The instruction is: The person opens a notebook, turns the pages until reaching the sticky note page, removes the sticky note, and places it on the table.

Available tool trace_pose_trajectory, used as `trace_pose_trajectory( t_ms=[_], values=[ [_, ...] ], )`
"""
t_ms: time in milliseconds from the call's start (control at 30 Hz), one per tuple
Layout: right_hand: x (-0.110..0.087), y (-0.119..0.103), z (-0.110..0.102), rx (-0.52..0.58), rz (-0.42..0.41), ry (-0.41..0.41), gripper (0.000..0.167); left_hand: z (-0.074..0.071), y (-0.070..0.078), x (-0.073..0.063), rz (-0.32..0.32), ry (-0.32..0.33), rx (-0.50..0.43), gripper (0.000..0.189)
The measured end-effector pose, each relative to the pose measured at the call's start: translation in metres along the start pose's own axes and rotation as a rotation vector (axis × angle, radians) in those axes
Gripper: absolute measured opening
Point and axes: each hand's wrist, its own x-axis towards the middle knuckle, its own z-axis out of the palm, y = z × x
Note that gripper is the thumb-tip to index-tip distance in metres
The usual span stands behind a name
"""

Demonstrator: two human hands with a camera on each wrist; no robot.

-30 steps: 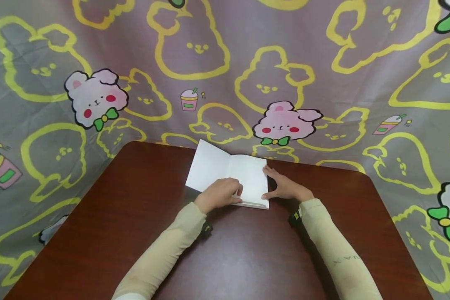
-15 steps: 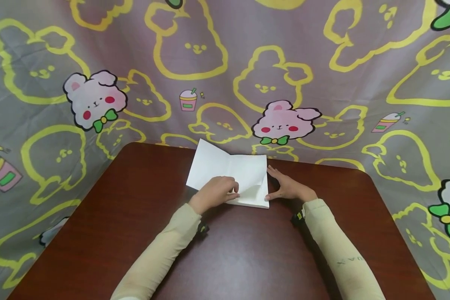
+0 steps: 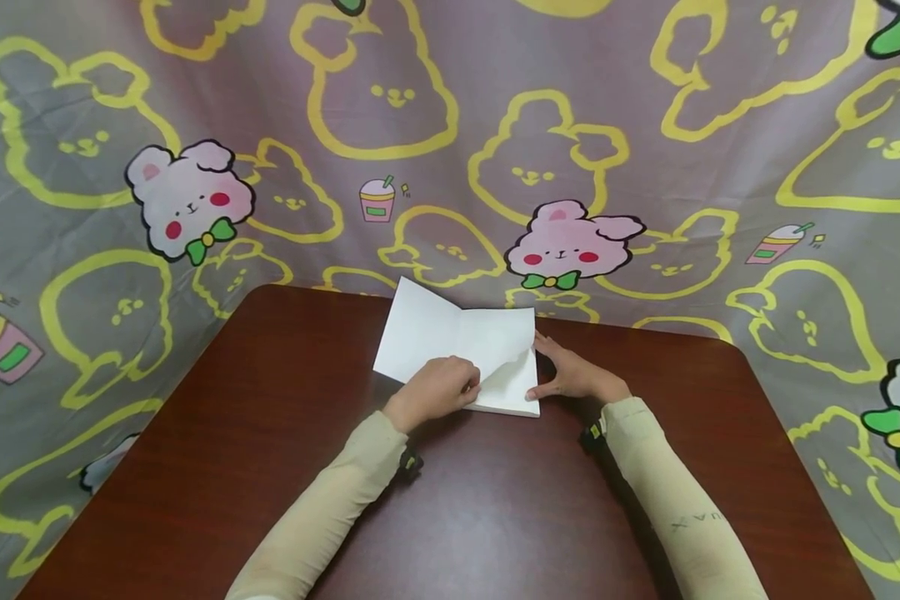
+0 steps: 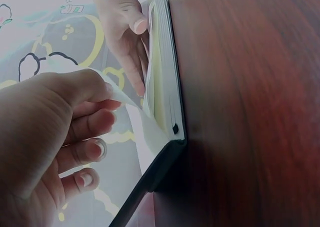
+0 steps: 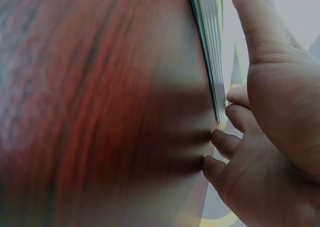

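Observation:
An open notebook (image 3: 417, 332) with blank white pages lies near the table's far edge; its dark cover (image 4: 150, 179) shows in the left wrist view. My left hand (image 3: 435, 390) pinches one page (image 4: 120, 93) between thumb and index finger, its near corner curled up and drawn leftward. The other left fingers are loosely bent below it. At the notebook's right edge, my right hand (image 3: 574, 375) lies with spread, relaxed fingers. Its thumb is at the page block's near right corner, the remaining fingers along the side. In the right wrist view the page block (image 5: 210, 42) sits beside those fingers.
The brown wooden table (image 3: 465, 517) has rounded far corners. A patterned curtain (image 3: 450, 75) hangs right behind its far edge and along both sides. Dark straps with small devices sit at both wrists.
The right-hand page lay nearly flat a second ago; its near right corner has since lifted and curled leftward with my left hand. My right hand has barely shifted.

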Motion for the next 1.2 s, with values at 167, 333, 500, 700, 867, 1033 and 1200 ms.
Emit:
trace_pose_trajectory(
  t_ms=[167, 333, 500, 700, 867, 1033, 1200],
  values=[
    [0.001, 0.002, 0.003, -0.017, -0.003, 0.001, 0.118, 0.0, 0.0, -0.001, -0.011, 0.018, 0.008, 0.023],
    [0.0, 0.001, 0.005, -0.033, 0.015, -0.013, 0.12, -0.004, 0.0, -0.006, -0.012, 0.045, -0.005, 0.022],
    [-0.001, -0.002, 0.006, -0.035, 0.011, -0.01, 0.12, -0.01, 0.001, -0.01, -0.024, 0.083, -0.011, 0.024],
    [0.0, -0.002, 0.006, -0.058, 0.016, -0.002, 0.119, -0.015, 0.001, -0.015, -0.059, 0.133, 0.008, 0.022],
    [0.0, -0.003, 0.005, -0.054, 0.025, -0.023, 0.121, -0.019, 0.002, -0.019, -0.105, 0.179, 0.05, 0.022],
    [0.0, -0.003, 0.005, -0.05, 0.023, -0.028, 0.121, -0.022, 0.003, -0.022, -0.143, 0.222, 0.055, 0.022],
    [-0.001, -0.003, 0.005, -0.059, 0.013, -0.029, 0.12, -0.03, 0.001, -0.025, -0.174, 0.245, 0.033, 0.02]
  ],
)
